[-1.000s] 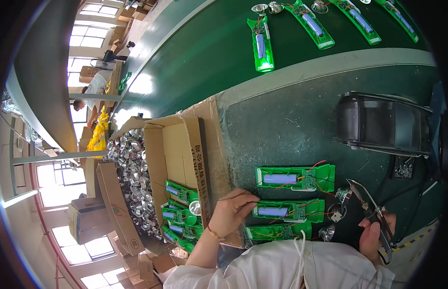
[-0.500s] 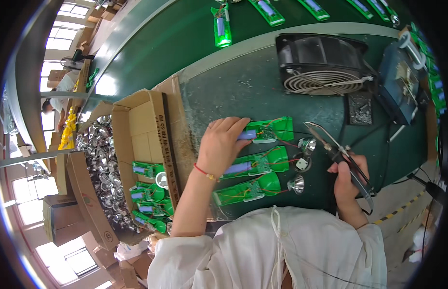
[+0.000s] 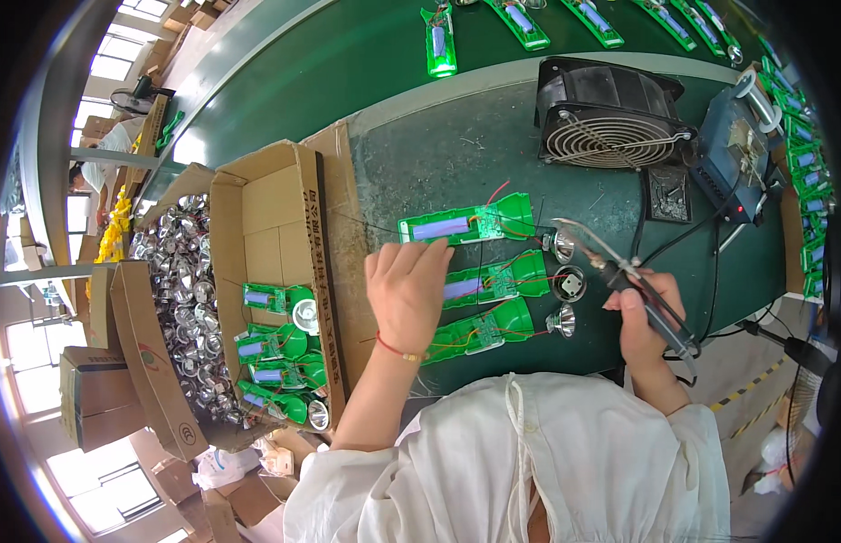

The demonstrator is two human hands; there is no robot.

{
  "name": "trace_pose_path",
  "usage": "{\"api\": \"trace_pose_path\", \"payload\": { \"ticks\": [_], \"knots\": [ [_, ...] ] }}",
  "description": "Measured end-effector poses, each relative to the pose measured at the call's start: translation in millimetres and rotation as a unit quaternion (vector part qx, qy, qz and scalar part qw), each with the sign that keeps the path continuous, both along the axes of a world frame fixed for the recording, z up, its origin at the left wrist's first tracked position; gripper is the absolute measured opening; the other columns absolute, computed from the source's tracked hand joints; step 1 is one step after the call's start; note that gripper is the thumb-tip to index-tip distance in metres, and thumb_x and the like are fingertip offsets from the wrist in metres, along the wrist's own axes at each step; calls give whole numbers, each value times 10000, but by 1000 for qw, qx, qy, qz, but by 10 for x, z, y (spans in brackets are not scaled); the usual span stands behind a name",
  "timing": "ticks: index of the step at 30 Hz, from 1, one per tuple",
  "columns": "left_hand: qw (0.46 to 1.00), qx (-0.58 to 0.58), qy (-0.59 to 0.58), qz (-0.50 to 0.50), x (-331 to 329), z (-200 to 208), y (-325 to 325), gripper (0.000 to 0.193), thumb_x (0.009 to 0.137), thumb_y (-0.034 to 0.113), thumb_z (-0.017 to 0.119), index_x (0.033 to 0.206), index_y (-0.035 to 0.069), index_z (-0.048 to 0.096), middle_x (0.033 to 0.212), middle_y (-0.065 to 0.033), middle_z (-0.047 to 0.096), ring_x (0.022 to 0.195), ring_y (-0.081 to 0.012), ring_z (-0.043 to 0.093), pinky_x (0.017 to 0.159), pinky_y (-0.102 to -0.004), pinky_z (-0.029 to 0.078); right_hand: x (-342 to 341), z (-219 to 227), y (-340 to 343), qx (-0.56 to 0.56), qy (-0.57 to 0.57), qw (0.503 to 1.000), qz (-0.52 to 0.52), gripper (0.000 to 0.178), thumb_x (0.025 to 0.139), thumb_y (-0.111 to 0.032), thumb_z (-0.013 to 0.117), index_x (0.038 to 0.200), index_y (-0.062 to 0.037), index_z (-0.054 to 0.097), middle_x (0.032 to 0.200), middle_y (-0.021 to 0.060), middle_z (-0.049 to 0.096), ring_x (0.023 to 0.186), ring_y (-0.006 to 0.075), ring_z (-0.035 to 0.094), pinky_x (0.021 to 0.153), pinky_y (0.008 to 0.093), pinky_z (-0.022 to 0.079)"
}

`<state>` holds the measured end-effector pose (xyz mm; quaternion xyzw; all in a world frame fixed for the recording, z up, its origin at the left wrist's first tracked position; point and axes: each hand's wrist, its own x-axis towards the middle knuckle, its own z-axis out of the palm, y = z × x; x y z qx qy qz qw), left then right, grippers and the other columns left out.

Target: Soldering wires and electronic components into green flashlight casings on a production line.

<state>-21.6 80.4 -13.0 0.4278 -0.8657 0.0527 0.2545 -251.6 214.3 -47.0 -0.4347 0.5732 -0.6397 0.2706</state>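
Note:
Three green flashlight housings with circuit boards and thin wires lie in a column before me: a top housing (image 3: 465, 219) and a middle housing (image 3: 506, 278), both with purple battery cells, and a bottom housing (image 3: 493, 328). My left hand (image 3: 407, 294) is bent over the handle end of the middle housing, fingers together, hiding that end. My right hand (image 3: 645, 312) grips a soldering iron (image 3: 651, 308) with a curved thin metal tube beside it. Its tip points left, near the upper reflector (image 3: 558, 244). Further wired parts are a round lamp piece (image 3: 569, 285) and a lower reflector (image 3: 561, 320).
At left a cardboard box (image 3: 316, 244) holds several housings, beside a heap of silvery reflectors (image 3: 180, 299). A black fan (image 3: 610, 113), a small dark tray (image 3: 669, 195) and a blue soldering station (image 3: 732, 154) stand at the back right. More housings line the green conveyor (image 3: 348, 72).
My left hand has let go of the top housing and moved nearer to me, onto the middle one. The iron stays in my right hand. The whole view has shifted slightly.

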Motion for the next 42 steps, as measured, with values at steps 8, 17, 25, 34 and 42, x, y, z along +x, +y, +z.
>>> {"api": "trace_pose_path", "payload": {
  "ticks": [8, 17, 25, 34, 42],
  "knots": [
    [974, 134, 172, -66, -142, -166, -218, 120, 731, 64, 647, 848, 54, 674, 782, -70, 624, 687, -213, 548, 612, -305, 446, 216, 107, -146, 65, 54, 995, 43, 138, 803, -89, 580, 840, 7, 489, 659, 86, 590, 590, 115, 571, 682, 269, 466],
    [951, 218, 202, -88, -238, -232, -282, 79, 692, 74, 681, 767, 55, 663, 753, -46, 569, 684, -210, 550, 589, -308, 448, 275, 113, -278, 82, 27, 995, 45, 141, 796, -72, 590, 842, 19, 493, 683, 92, 595, 614, 111, 580, 594, 237, 470],
    [950, 240, 197, -44, -211, -231, -266, 89, 657, 7, 677, 742, 27, 659, 793, -58, 581, 657, -153, 567, 542, -247, 450, 347, 47, -344, 122, -6, 991, 48, 161, 793, -91, 610, 849, 20, 509, 669, 78, 592, 580, 101, 573, 533, 228, 463],
    [949, 252, 189, -32, -223, -240, -263, 72, 646, -9, 663, 706, 24, 640, 794, -59, 582, 613, -149, 563, 523, -240, 445, 394, 84, -424, 134, -30, 989, 51, 168, 797, -107, 615, 834, 18, 510, 668, 78, 599, 595, 94, 567, 540, 224, 459],
    [951, 243, 189, -37, -209, -228, -259, 74, 639, -16, 660, 697, 19, 631, 787, -60, 579, 620, -152, 566, 515, -240, 451, 390, 67, -422, 153, -6, 986, 69, 172, 800, -116, 618, 834, 14, 511, 667, 80, 598, 595, 95, 567, 540, 221, 456]
  ]
}}
